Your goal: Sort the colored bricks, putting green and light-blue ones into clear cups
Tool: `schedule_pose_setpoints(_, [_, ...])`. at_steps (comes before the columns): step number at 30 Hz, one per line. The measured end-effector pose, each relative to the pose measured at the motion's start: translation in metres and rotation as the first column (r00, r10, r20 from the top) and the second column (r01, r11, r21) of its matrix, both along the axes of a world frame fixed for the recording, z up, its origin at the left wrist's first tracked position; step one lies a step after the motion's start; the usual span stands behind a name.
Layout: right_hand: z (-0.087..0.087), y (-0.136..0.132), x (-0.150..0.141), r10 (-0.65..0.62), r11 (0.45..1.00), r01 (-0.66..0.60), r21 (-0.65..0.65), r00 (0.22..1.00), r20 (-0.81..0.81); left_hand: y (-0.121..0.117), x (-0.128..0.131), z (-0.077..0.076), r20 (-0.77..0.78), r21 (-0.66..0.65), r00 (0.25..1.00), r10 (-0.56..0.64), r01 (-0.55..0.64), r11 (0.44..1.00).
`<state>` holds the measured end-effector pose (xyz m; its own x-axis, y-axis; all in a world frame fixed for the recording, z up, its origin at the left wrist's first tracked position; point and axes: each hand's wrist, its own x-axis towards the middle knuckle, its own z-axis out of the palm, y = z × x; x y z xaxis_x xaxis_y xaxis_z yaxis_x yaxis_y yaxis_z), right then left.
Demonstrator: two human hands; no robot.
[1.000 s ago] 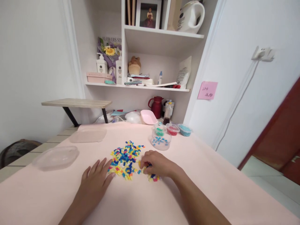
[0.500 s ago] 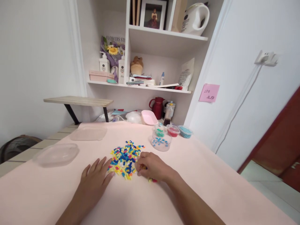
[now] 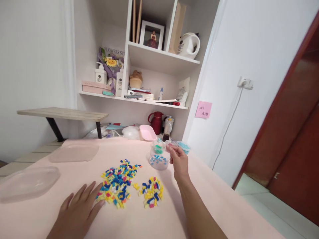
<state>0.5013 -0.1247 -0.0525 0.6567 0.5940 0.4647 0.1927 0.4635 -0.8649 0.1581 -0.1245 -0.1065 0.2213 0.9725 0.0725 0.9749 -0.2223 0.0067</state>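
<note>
My left hand [image 3: 77, 207] lies flat with its fingers spread, at the left edge of a large pile of small coloured plastic pieces [image 3: 119, 181]. A smaller heap of mostly yellow and dark blue pieces [image 3: 151, 192] lies to the right of that pile. My right hand [image 3: 178, 161] is raised over the far right part of the table, thumb and fingers pinched together. Its fingertips are just in front of a clear tub of red pieces [image 3: 170, 143], which they partly hide. Beside them are a clear tub of blue pieces [image 3: 159, 161] and one of green pieces [image 3: 158, 147]. Anything in the pinch is too small to tell.
A tub of light blue pieces [image 3: 183, 146] stands behind my right hand. Two clear lids or trays [image 3: 30, 182] lie at the left. At the back are a pink dish [image 3: 148, 132], a red jug [image 3: 156, 122] and a bottle [image 3: 167, 128]. A small wooden stand [image 3: 62, 113] rises at the left.
My right hand has moved from the pile, up and to the right, to the tubs. The smaller heap it covered now shows. The view has shifted; my left hand stays by the pile.
</note>
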Motion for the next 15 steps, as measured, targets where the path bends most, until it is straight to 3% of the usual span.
schedule_pose_setpoints(11, [-0.012, 0.007, 0.007, -0.018, 0.998, 0.02, -0.054, 0.999, 0.05, 0.002, 0.001, -0.003, 0.032, 0.029, 0.999, 0.005, -0.006, 1.0])
schedule_pose_setpoints(15, [-0.011, 0.002, -0.008, 0.109, 0.99, -0.094, -0.103, 0.982, 0.151, -0.002, 0.001, 0.002, 0.063, 0.007, 0.998, -0.023, 0.023, 1.0])
